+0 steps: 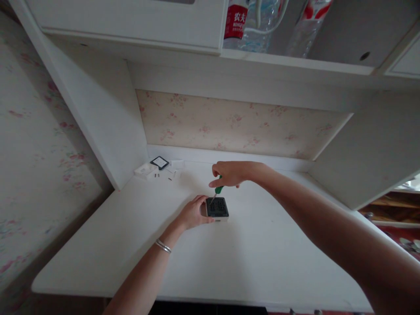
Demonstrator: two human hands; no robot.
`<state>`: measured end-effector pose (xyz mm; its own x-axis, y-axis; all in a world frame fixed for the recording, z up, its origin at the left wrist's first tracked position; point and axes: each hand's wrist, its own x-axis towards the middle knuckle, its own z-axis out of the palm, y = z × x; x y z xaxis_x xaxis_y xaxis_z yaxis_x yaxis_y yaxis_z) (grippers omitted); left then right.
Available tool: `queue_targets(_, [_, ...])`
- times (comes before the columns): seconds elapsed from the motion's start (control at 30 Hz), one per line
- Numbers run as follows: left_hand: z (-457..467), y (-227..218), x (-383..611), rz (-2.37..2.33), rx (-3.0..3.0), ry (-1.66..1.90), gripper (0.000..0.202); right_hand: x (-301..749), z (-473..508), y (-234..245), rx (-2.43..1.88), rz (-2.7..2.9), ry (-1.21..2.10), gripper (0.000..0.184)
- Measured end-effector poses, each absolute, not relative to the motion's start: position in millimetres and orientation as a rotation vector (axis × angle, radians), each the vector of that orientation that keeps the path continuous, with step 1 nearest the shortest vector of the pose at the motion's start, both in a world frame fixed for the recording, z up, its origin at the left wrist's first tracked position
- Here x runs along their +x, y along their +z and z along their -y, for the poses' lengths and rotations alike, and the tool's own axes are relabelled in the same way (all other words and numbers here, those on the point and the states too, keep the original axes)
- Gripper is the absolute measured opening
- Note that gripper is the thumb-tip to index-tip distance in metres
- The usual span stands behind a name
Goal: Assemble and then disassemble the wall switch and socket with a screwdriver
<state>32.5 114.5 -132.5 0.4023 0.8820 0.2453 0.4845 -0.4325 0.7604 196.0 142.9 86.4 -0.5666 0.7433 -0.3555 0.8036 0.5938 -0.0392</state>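
Observation:
A small square device (218,207), black on top with pale sides, lies on the white desk. My left hand (195,213) grips it from the left, fingers at its back corner and thumb along its front edge. My right hand (228,173) is closed around the green handle of a screwdriver (218,190). The screwdriver slants down, its tip at the upper left part of the black top. Whether the tip sits in a screw is too small to make out.
At the back left of the desk (262,262) lie a white box tray (146,171), a black-framed square plate (159,162) and several small dark pieces (156,175). Overhead, a shelf (295,62) holds plastic bottles (235,22). Side panels (98,109) bound the desk.

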Motion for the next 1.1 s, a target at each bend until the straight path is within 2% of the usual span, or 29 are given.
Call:
queue_targets(0.07, [-115.1,-133.8,32.5,-1.164,2.079,0.862,0.076,200.5,-143.1,88.8,1.200,-2.569,-0.480,0.052])
queue_targets(0.13, [-115.9,-135.1,32.6,-1.160,2.093,0.862,0.076,200.6,-143.7,89.4,1.165,-2.601,-0.523,0.043])
queue_targets(0.27, [-117.4,-137.1,32.6,-1.164,2.100,0.872,0.076,188.6,-145.9,87.3,1.150,-2.624,-0.251,0.031])
queue_targets(0.43, [-117.3,-137.7,32.6,-1.162,2.084,0.883,0.077,170.5,-144.4,85.0,1.194,-2.582,0.144,0.049])
queue_targets(0.53, [-116.3,-136.7,32.7,-1.160,2.080,0.895,0.075,168.8,-142.7,86.3,1.315,-2.550,0.203,0.059])
queue_targets(0.63, [-115.8,-136.2,32.7,-1.160,2.077,0.894,0.075,174.8,-143.0,88.6,1.307,-2.547,-0.087,0.058])
queue_targets(0.73, [-116.1,-136.6,32.5,-1.172,2.068,0.896,0.076,181.5,-145.8,86.5,1.160,-2.598,-0.389,0.046])
queue_targets(0.8, [-116.1,-136.5,32.6,-1.174,2.065,0.894,0.075,183.2,-148.3,83.2,1.098,-2.710,-0.272,0.036])
queue_targets(0.87, [-115.8,-135.9,32.8,-1.173,2.058,0.889,0.074,182.6,-149.9,80.8,1.111,-2.763,-0.038,0.033])
queue_targets(1.1, [-114.8,-133.1,34.7,-1.191,2.063,0.862,0.073,176.8,-143.5,77.3,1.314,-2.629,0.310,0.055])
